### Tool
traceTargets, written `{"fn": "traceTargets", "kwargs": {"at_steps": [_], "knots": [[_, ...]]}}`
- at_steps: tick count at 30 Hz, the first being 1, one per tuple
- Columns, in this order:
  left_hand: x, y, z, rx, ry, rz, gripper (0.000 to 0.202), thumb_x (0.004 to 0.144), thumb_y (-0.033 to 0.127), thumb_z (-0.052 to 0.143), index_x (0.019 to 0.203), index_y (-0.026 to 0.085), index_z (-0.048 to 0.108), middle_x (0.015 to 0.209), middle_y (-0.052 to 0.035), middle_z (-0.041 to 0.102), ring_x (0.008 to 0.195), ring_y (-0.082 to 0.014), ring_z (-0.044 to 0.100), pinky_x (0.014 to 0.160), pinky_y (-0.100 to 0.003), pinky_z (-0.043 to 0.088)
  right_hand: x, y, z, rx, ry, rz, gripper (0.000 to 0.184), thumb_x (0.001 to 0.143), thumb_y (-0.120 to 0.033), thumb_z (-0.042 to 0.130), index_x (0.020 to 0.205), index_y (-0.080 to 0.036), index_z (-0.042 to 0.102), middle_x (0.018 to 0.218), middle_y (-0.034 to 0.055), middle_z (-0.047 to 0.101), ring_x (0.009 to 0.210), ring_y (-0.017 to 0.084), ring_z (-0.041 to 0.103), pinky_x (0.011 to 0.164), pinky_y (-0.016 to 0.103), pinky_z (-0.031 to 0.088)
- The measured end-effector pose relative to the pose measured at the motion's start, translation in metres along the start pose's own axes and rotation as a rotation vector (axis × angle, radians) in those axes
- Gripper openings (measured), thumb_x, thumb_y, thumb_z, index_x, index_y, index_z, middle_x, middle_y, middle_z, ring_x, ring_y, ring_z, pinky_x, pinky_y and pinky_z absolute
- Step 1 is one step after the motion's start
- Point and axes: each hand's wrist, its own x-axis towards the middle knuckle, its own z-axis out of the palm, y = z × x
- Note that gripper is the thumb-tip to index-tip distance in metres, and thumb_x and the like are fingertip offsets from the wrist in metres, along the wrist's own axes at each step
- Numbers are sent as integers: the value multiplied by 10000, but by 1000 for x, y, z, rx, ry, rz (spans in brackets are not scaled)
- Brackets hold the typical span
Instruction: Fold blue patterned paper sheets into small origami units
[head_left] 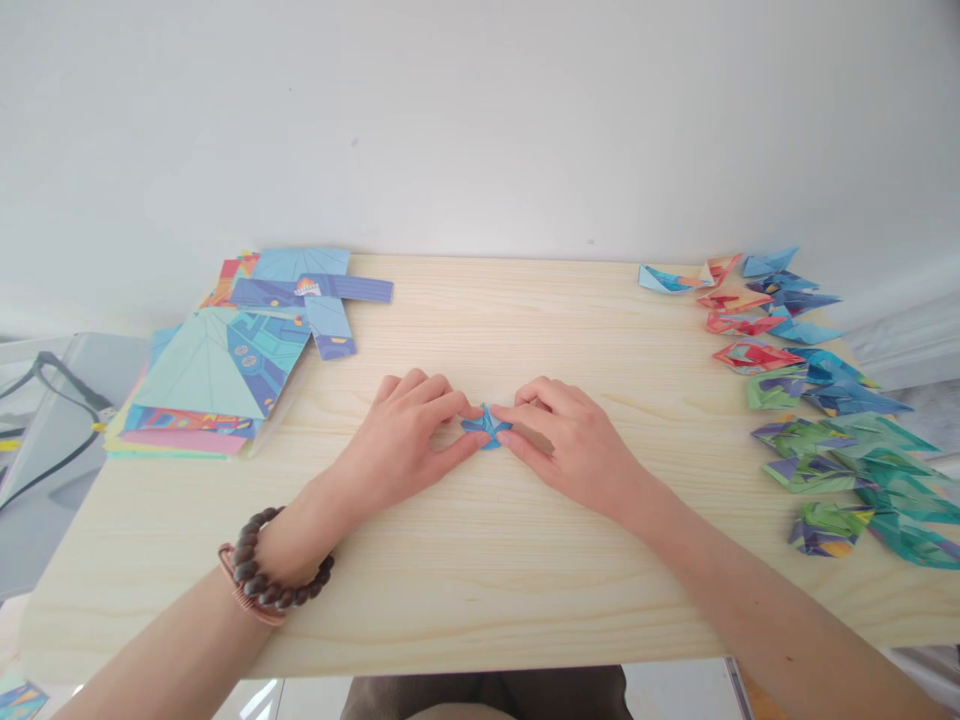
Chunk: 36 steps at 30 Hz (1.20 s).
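Note:
A small blue folded paper piece (pixel 490 428) is held low over the middle of the wooden table (pixel 480 590). My left hand (pixel 409 430) pinches its left side between thumb and forefinger. From the other side, the thumb and forefinger of my right hand (pixel 574 440) close on its right part. Fingertips cover some of the folds, so the finished shape of the paper cannot be made out. A dark beaded bracelet (pixel 251 570) and a copper-coloured band circle my left wrist.
Patterned paper sheets and strips (pixel 217 365) lie stacked at the table's left. Several folded paper pieces in red, blue, green and teal (pixel 814 380) line the right side. A white wall (pixel 480 130) stands behind the table. Black cables (pixel 56 400) hang beyond the left edge.

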Motion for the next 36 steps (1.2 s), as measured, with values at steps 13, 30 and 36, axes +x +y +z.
{"fn": "traceTargets", "kwargs": {"at_steps": [13, 30, 36], "knots": [[-1, 5, 3, 26, 29, -37, 306, 820, 503, 564, 885, 205, 583, 847, -31, 594, 864, -221, 471, 768, -371, 327, -1, 3, 3, 118, 41, 38, 210, 896, -250, 517, 1021, -238, 686, 910, 46, 588, 824, 162, 529, 774, 332, 419], [-1, 11, 8, 57, 30, -46, 272, 829, 472, 562, 835, 201, 546, 842, -28, 593, 869, -221, 469, 747, -358, 326, 6, 2, 2, 223, 41, 102, 215, 869, -167, 524, 965, -247, 700, 863, 27, 631, 804, 155, 551, 743, 320, 425], [-1, 5, -1, -30, -10, 3, 251, 857, 458, 544, 917, 222, 607, 861, -19, 606, 868, -201, 485, 771, -349, 329, 4, 3, 2, 231, 58, 87, 211, 848, -151, 526, 949, -238, 690, 868, 26, 616, 812, 153, 557, 754, 318, 432]]}}
